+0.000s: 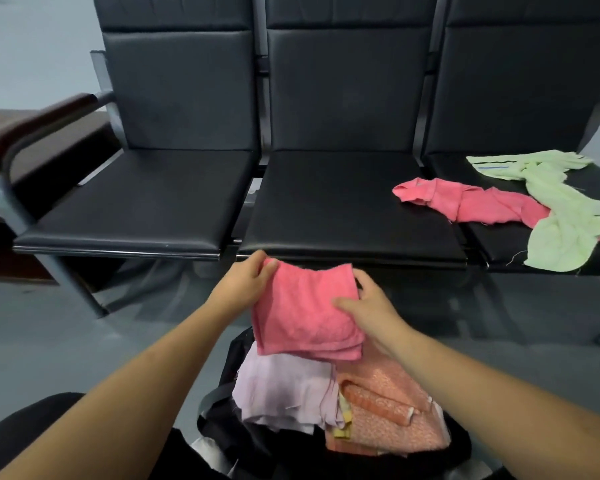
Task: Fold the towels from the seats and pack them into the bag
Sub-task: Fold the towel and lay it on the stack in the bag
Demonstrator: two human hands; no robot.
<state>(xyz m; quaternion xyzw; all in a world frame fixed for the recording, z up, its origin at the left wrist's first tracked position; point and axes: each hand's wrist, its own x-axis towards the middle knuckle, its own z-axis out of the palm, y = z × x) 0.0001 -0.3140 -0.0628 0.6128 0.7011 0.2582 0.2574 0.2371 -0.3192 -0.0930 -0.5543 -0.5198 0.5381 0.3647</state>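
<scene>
A folded pink towel (302, 310) hangs in the air just above the open black bag (229, 420). My left hand (246, 282) pinches its upper left corner. My right hand (368, 310) grips its right edge, thumb on top. Inside the bag lie a folded lilac towel (284, 389) and a folded orange-pink towel (392, 410). An unfolded pink towel (471, 204) lies crumpled across the middle and right seats. A pale green towel (555, 202) lies spread on the right seat, partly over the pink one.
A row of three black padded seats (347, 202) stands ahead, with a dark wooden armrest (32, 123) on the left end. Metal legs run down to the grey floor (49, 341). My dark-clothed knee (25, 431) shows at the bottom left.
</scene>
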